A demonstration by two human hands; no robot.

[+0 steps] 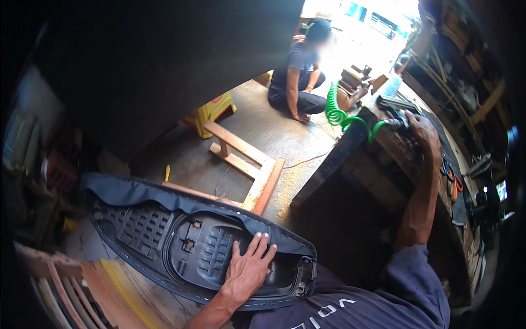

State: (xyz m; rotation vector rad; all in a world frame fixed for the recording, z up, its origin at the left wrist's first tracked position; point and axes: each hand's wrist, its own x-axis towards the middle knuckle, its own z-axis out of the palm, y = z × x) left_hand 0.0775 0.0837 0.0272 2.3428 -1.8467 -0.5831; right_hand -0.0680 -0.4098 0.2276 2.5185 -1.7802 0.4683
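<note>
- At the far left, one end of a seat [145, 230] was seen; the seat was positioned underside up at lower left, its right end close against the dark shirt [361, 299].
- Along its far edge, the black cover [134, 190] was left rippled and seemingly unfastened, so edge fixing was judged incomplete there.
- Along the near rim, the cover was wrapped over; small pale marks, apparently staples, were spaced there, so this run was judged done.
- The left grip [246, 274] was laid on the underside, fingers spread, with nothing grasped.
- Beyond the seat, a wooden frame [235, 143] was placed on the floor.
- A coiled green hose [335, 112] was routed toward a black tool [395, 124] on the surface [390, 154].
- The right grip [426, 134] was placed at the black tool; whether it was clenched cannot be told.
</note>
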